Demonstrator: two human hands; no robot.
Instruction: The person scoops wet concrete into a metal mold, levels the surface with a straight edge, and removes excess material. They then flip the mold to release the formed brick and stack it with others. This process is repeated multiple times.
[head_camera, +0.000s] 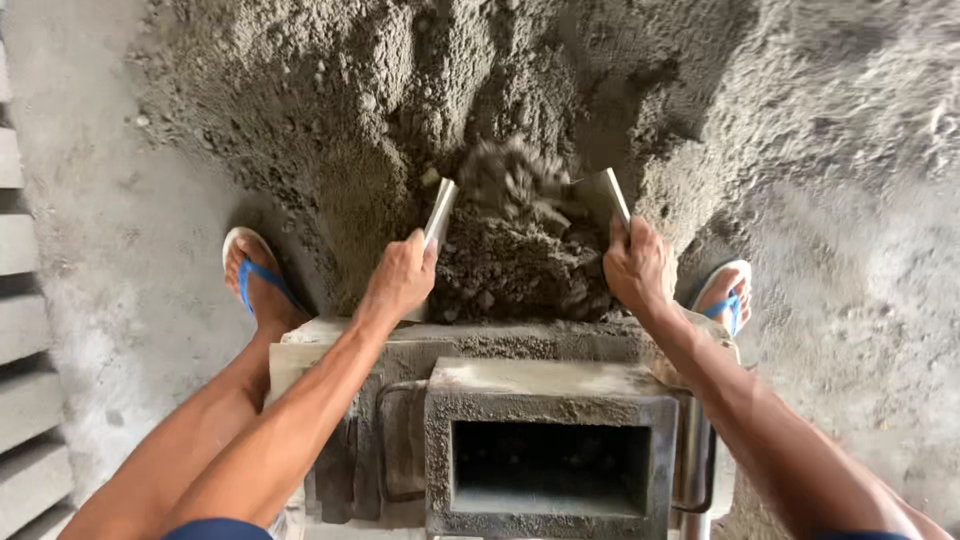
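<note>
My left hand (400, 277) grips a flat metal plate (439, 212) held on edge. My right hand (638, 265) grips a second metal plate (604, 194). Between the two plates sits a heap of damp grey cement mix (515, 250), its top blurred by motion, at the far edge of a metal block mould (545, 400). The mould's rectangular cavity (550, 465) is dark and lies just below my hands.
A large pile of grey cement mix (450, 90) spreads over the floor ahead. My feet in blue flip-flops stand at either side, the left foot (258, 283) and the right foot (725, 292). Grey concrete blocks (25, 340) are lined up at the left edge.
</note>
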